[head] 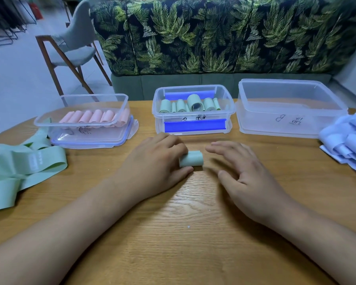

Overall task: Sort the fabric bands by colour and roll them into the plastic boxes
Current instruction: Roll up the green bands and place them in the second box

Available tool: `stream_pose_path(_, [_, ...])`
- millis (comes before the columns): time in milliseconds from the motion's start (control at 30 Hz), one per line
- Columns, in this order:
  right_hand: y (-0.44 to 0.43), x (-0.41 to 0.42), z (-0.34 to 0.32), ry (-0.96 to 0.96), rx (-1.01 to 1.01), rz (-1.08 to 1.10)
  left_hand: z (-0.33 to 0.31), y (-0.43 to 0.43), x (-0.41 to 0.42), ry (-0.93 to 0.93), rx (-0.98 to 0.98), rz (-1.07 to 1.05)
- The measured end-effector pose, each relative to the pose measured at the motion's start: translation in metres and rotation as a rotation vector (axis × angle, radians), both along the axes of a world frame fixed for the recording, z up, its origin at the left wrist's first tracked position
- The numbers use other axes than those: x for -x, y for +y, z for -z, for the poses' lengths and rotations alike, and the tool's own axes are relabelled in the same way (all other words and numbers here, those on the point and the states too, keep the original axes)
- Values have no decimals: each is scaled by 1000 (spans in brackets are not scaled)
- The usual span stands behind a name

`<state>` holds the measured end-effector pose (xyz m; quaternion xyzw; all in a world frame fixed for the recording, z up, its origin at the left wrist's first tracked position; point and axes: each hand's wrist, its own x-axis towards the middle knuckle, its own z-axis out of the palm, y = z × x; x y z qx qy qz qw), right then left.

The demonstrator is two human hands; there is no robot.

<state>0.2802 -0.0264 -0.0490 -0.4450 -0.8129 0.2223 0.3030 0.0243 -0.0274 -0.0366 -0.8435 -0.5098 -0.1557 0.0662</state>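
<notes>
The roll (191, 159) is mint green, other rolls (95, 117) pink, sofa (214, 33) leaf-patterned.

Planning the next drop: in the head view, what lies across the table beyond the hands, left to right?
Loose green bands → box of pink rolls → box of green rolls → empty box → blue bands.

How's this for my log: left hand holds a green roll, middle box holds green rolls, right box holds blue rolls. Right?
No: the head view shows the right box empty; the blue bands lie unrolled beside it. The left hand holds a green roll, and the middle box holds green rolls.
</notes>
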Motion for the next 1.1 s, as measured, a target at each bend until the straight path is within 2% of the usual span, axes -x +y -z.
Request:
stream_pose_path(133, [-1, 0, -1, 15, -8, -10, 5, 4, -1, 94, -81, 0])
stream_pose_path(300, [-6, -1, -7, 135, -8, -85, -1, -7, -1, -11, -159, 49])
stream_pose_path(600, [-11, -4, -9, 154, -160, -140, -5, -22, -14, -26, -139, 200])
stream_pose_path(667, [-11, -4, -10, 97, -256, -157, -5, -23, -13, -82, -93, 203])
stream_pose_path(800, [-9, -4, -8, -85, -579, -163, -7, -27, -13, -122, -46, 196])
stream_pose_path(867, [-10, -2, -8, -117, -632, -160, -7, -28, -14, -123, -36, 191])
stream_pose_path(933, [-12, -2, -9, -111, -585, -176, -6, -28, -14, -207, 6, 175])
stream_pose_path(1000, [-15, -2, -11, -35, -425, -181, -6, -29, -15, -418, 115, 163])
stream_pose_path(1033, [-17, -2, -12, 50, -281, -166, -6, -30, -15, -521, 166, 165])
stream_pose_path(1100, [-19, 0, -16, 305, 134, -156, -7, -31, -15, -667, 220, 167])
